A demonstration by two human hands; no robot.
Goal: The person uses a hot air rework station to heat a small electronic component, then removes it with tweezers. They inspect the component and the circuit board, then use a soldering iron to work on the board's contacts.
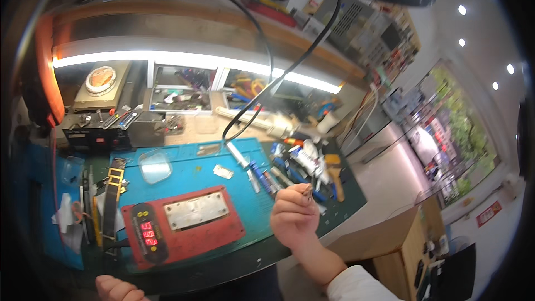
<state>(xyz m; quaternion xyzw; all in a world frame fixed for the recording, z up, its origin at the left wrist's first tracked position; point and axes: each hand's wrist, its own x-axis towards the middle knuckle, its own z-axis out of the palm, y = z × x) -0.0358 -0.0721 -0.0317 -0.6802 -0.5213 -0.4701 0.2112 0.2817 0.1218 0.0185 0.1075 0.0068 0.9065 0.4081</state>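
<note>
My right hand is raised over the front right edge of the bench, its fingers curled into a pinch. A tiny dark thing shows at the fingertips, too small to name. At the bottom left edge, only the curled fingers of my left hand show, closed; whatever they may hold is hidden. Between the hands lies a red heating plate with a silvery metal top and a black controller whose red digits are lit. It rests on a blue work mat.
Syringes and tubes, a brush and more tools crowd the bench's right side. A clear plastic lid lies behind the plate. Tweezers and strips stand left. A black cable hangs overhead; a cardboard box is at right.
</note>
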